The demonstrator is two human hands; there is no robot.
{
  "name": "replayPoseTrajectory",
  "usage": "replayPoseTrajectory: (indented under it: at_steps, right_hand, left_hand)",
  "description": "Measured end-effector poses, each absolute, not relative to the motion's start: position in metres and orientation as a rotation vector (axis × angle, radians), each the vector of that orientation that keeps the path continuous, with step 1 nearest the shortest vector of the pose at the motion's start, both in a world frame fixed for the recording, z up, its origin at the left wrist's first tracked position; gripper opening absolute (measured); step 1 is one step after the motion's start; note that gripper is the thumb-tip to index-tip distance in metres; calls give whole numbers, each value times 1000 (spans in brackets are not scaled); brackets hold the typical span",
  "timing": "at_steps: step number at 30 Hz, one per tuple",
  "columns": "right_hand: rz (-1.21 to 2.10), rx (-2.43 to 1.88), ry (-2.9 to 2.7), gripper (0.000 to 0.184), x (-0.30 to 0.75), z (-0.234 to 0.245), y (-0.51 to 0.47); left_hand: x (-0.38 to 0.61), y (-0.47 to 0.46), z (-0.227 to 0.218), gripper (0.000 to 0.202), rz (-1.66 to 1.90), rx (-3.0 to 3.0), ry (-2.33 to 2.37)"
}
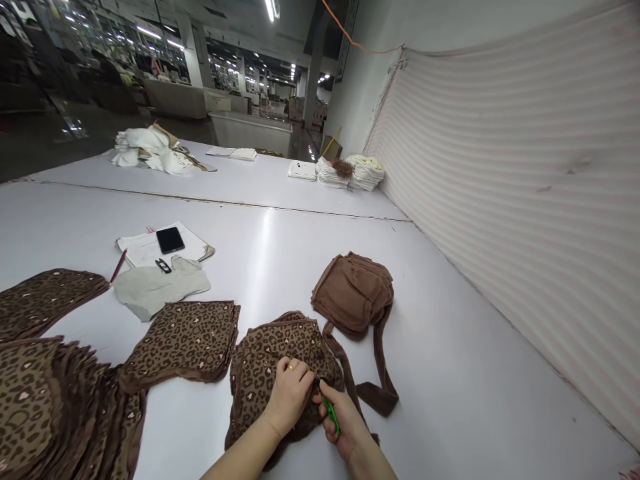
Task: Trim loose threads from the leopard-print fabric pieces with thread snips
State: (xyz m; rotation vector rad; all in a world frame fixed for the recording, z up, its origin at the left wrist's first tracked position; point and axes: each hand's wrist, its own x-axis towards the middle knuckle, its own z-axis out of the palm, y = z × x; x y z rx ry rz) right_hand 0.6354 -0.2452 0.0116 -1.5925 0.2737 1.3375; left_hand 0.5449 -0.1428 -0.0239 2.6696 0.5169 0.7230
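Observation:
My left hand (289, 393) is closed, pinching the edge of a leopard-print fabric stack (265, 363) lying in front of me on the white table (280, 247). My right hand (340, 420) is closed round a small green thread snipper (330, 413), its tip at the fabric edge right beside my left fingers. A plain brown fabric bundle (353, 293) with long straps (380, 387) lies just beyond, to the right.
More leopard-print stacks lie at left (185, 337) (45, 400). A grey fabric piece (155, 287), papers with a black phone (170, 239), a red pen and small black snips sit behind. White fabric piles (150, 150) (350, 172) lie far back. A striped cloth wall (525, 200) runs along the right.

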Motion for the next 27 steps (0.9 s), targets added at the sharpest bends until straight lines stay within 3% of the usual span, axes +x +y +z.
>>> replayPoseTrajectory:
  at_steps: [27]
  right_hand:
    - [1252,-1671,258,38,628,4,-242]
  left_hand:
    - [543,-140,-25,19,798,2635,444]
